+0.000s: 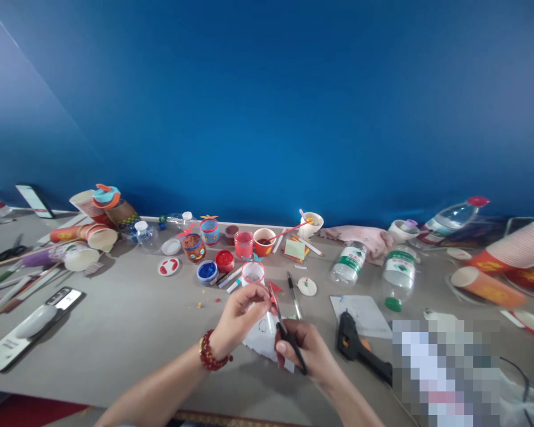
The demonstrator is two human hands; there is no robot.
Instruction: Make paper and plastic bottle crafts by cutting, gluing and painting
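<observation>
My left hand, with a red bead bracelet on its wrist, pinches a small red paper piece just above the grey table. My right hand is closed round the black handles of a pair of scissors, whose blades point up toward the red piece. A white paper sheet with a drawn circle lies under both hands. A white cup with a red rim stands just behind my left hand.
Small paint pots, red and blue, and decorated cups stand behind. A black glue gun lies at the right, near plastic bottles. Stacked paper cups lie far right, more cups at the left. A pen lies nearby.
</observation>
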